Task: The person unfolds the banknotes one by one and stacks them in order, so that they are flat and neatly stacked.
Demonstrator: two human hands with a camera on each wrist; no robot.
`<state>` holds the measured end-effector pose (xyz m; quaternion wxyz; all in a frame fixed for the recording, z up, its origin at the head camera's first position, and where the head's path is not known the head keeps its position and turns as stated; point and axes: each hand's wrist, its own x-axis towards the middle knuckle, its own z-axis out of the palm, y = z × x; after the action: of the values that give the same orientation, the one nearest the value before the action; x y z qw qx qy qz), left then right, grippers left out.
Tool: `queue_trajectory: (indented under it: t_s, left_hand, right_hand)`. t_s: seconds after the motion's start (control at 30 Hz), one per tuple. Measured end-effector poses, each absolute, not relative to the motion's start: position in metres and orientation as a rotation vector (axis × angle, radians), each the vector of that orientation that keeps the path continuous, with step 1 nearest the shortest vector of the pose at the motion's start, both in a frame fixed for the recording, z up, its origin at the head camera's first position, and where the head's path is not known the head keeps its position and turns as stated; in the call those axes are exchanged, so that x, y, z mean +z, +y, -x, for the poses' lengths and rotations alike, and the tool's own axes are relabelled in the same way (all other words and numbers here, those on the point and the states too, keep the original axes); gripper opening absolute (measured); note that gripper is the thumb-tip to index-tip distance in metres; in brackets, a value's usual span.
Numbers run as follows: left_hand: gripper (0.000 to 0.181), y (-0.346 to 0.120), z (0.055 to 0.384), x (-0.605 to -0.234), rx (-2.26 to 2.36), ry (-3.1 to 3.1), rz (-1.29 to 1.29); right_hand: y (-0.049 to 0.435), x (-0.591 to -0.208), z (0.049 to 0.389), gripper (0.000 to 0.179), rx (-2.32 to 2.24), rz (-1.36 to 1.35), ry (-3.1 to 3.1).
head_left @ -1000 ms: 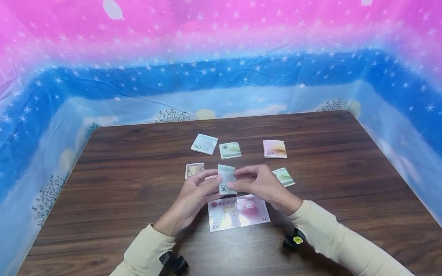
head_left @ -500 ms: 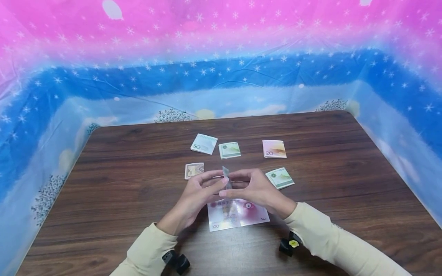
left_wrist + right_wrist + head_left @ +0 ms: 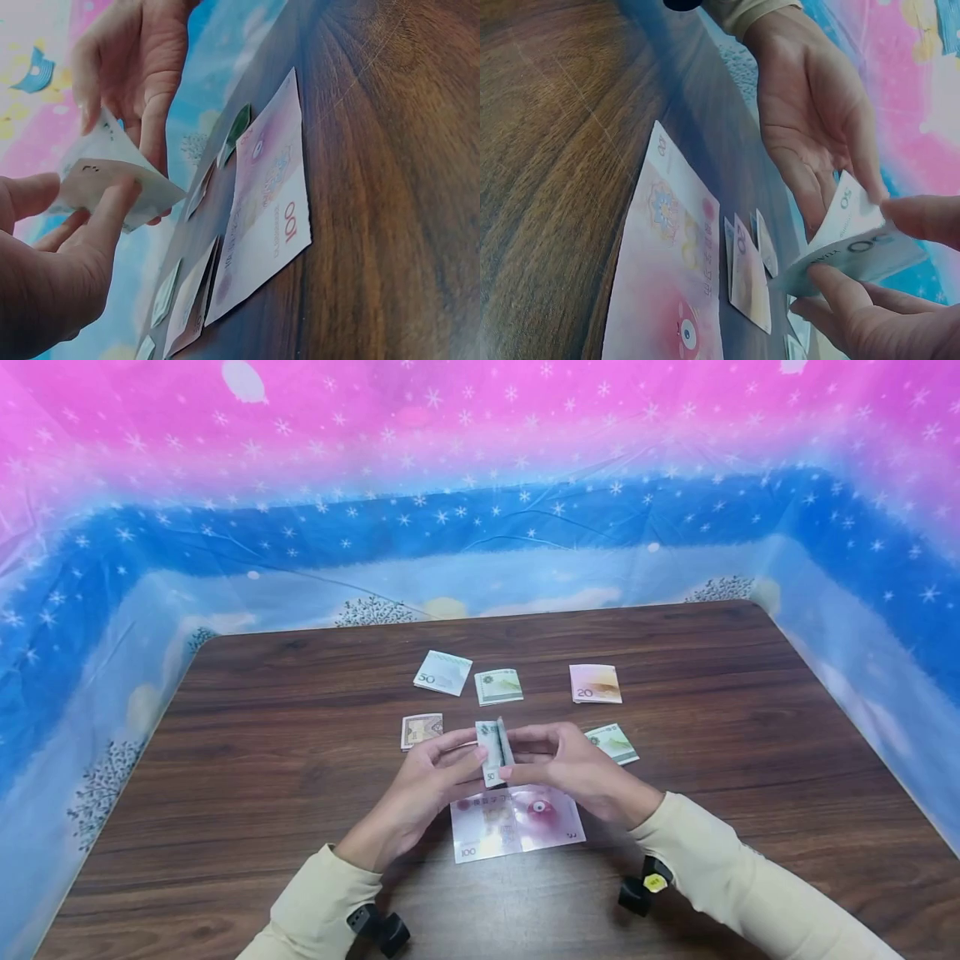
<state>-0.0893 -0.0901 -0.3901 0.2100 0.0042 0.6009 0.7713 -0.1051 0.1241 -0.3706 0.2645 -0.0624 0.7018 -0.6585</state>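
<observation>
A green 50 yuan banknote (image 3: 489, 752) is held up over the table between both hands, creased and partly unfolded. My left hand (image 3: 423, 785) pinches its left side between thumb and fingers. On the other side, my right hand (image 3: 581, 772) pinches it too, and in the right wrist view the two halves of the banknote (image 3: 862, 244) stand apart in a V. Below the hands a pink 100 yuan banknote (image 3: 543, 822) lies flat and unfolded, a crease across its middle.
Behind the hands lie folded banknotes: a 50 (image 3: 442, 673), a green one (image 3: 498, 687), a 20 (image 3: 596, 684), a brownish one (image 3: 422, 730) and another green one (image 3: 613, 744). The right wrist view shows another folded 20 (image 3: 750, 277). A patterned cloth (image 3: 480, 527) surrounds the wooden table (image 3: 750, 760).
The 50 yuan banknote faced the camera as a folded strip, turned edge-on, and now shows its folded halves parted. My right hand shifted left, then back right.
</observation>
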Motion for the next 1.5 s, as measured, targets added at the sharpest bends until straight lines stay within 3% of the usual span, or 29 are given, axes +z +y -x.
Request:
queue_trajectory:
  t_s: [0.7,1.0,1.5]
  left_hand:
    - [0.040,-0.103,0.083,-0.389,2.159,1.872,0.273]
    - [0.044,-0.107,0.082,-0.391,2.188,1.834,0.331]
    - [0.034,-0.117,0.082,-0.391,1.923,1.981,0.110]
  right_hand:
    - [0.138,-0.370,0.110,0.045,-1.868,-0.011,1.973]
    - [0.140,-0.372,0.110,0.037,-1.824,-0.049,2.063]
    - [0.160,-0.380,0.113,0.023,-1.605,0.111,2.421]
